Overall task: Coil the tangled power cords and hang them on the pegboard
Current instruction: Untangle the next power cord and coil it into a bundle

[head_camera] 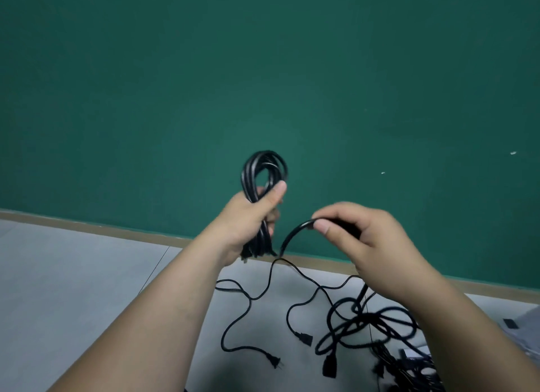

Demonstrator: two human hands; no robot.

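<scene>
Coiled cord (264, 169), black, stood upright near centre. Its loops were clenched in the left hand (248, 216), with the thumb laid across the strands and the lower ends hanging beneath the fist. At four o'clock from the coil, the right hand (368, 239) pinched a free run of cord (295, 231), which arched down to just beside the coil's lower end. The tangled cords (368, 324) lay on the grey floor (87, 274) at five o'clock, a two-pin plug (276, 362) at six o'clock. Behind rose a green wall (263, 70) and tan baseboard (117, 231).
</scene>
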